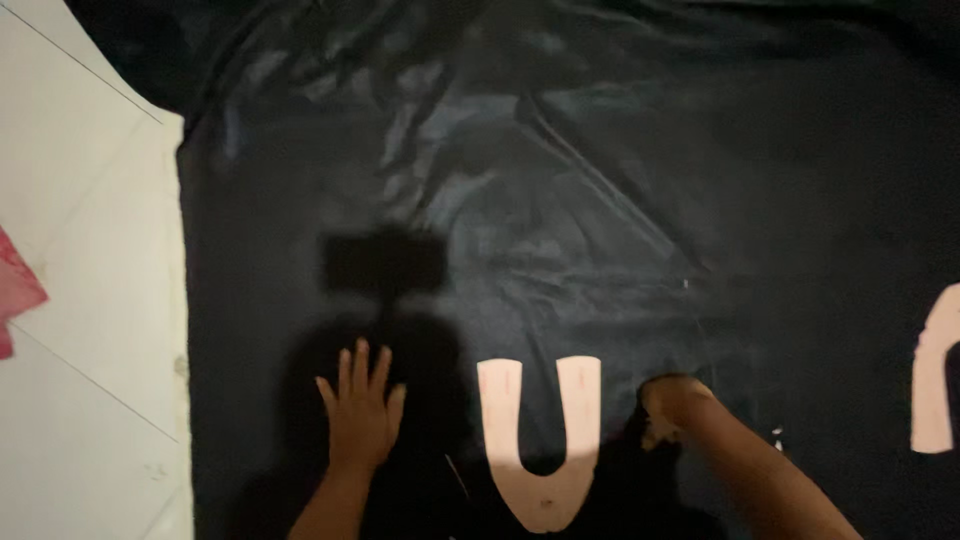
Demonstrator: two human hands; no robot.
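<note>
While we look straight down from the head camera, a wide sheet of shiny black fabric (600, 200) fills nearly the whole view, creased and catching pale glints of light across its upper half. Our left hand (360, 410) lies open and flat on the fabric, palm down, fingers spread and pointing away from us, holding nothing. Just to its right, with a strip of bare cloth between, lies a pale pink U-shaped paper cutout (540, 440), flat on the fabric, its two arms pointing away from us and its rounded base toward the lower edge of the view. Our right hand (668, 405) is just beside the right arm of that cutout, fingers curled inward with the knuckles up, pressed down against the fabric; we cannot tell whether it pinches the cloth or anything small, since the fingertips are hidden under the hand. Well apart at the far right edge, a second pale pink cutout (938, 375) rests on the fabric, partly cut off by the frame. A dark shadow falls on the cloth above and around our left hand. Along the left side we see white floor tiles (90, 300), and on them, at the very edge, a scrap of red material (15, 290).
</note>
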